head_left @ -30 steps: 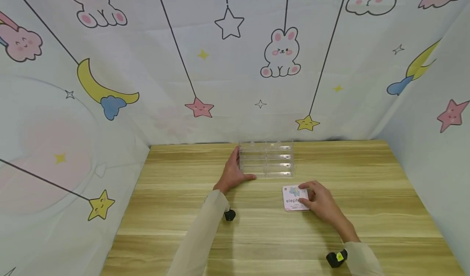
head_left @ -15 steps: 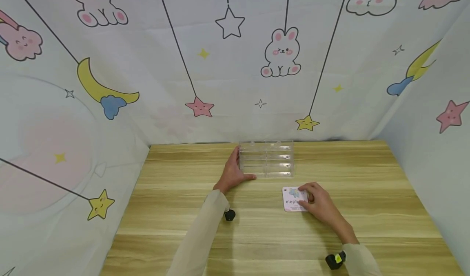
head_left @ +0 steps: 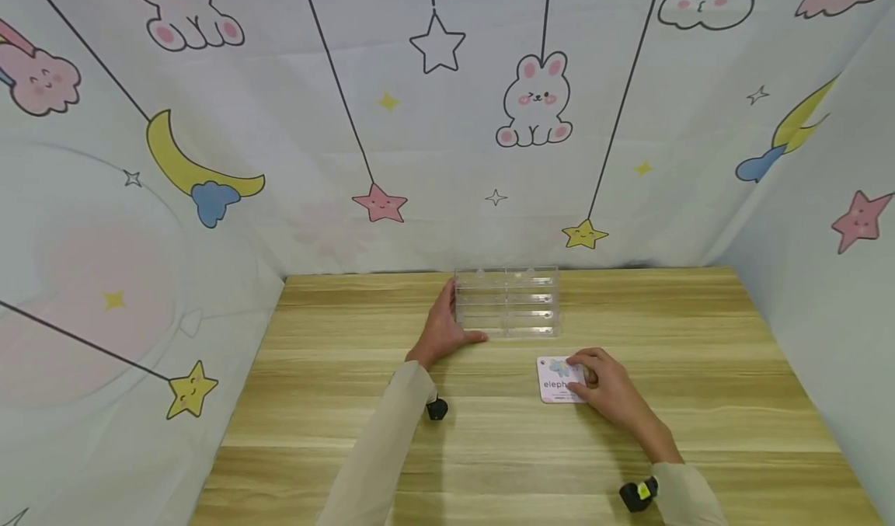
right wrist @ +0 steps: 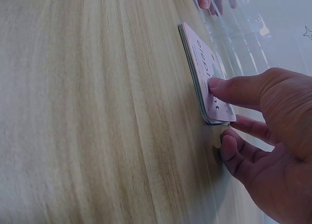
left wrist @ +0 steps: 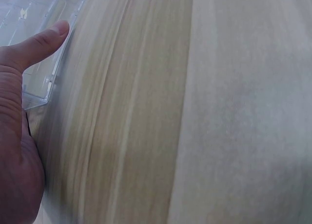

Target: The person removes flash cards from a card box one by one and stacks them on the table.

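A clear plastic box (head_left: 533,307) divided into several slots lies near the table's back edge. My left hand (head_left: 442,330) holds it at its left side, fingers along that side and thumb over the front edge; in the left wrist view, the thumb (left wrist: 48,40) lies on the box's rim (left wrist: 45,90). Just in front of the box is a stack of flashcards (head_left: 555,392), the top one pink-white with a blue animal picture and the partly covered word "elephant". My right hand (head_left: 615,386) pinches the top card (right wrist: 202,63), thumb on its face; the index finger is largely hidden in the right wrist view.
The wood-grain table (head_left: 336,402) reaches back to a white cloth (head_left: 447,145) printed with stars, rabbits and clouds. Cloth also hangs along both sides. A small black device (head_left: 437,409) sits at the left wrist, another black device (head_left: 638,496) at the right.
The top flashcard and the right hand have shifted very slightly toward the person. The left hand and the box stay where they were.
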{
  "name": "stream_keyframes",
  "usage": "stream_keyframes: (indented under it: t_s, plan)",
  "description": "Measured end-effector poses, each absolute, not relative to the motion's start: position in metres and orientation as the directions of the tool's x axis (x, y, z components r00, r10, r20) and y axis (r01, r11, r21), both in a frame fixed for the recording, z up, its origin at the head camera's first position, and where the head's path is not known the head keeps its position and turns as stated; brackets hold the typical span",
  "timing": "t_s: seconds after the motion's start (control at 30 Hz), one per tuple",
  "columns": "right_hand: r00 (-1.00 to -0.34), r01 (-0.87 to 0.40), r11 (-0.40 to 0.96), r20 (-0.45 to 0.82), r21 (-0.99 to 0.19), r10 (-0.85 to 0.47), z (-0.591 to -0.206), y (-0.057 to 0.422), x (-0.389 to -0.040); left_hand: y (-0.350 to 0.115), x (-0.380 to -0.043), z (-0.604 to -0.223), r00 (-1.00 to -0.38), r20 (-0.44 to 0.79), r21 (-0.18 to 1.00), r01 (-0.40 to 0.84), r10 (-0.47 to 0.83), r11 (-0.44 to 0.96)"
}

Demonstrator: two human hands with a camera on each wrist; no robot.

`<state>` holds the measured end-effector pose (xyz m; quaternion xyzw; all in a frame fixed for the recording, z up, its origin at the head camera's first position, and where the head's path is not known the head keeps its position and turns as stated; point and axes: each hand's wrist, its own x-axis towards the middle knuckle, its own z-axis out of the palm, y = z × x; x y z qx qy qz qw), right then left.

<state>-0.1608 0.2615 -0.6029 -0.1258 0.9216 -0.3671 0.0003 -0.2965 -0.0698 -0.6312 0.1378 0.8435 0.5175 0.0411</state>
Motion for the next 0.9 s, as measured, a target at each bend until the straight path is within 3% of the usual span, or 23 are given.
stream_keyframes:
  t_s: [0.9]
  plan:
    - [-0.972,-0.217,0.686,0.090,-0.694,-0.217,-0.6048,0.2706,-0.1651,-0.0719,-0.2962,-0.6375,-0.954,0.089,0.843,0.225,0.287,0.488]
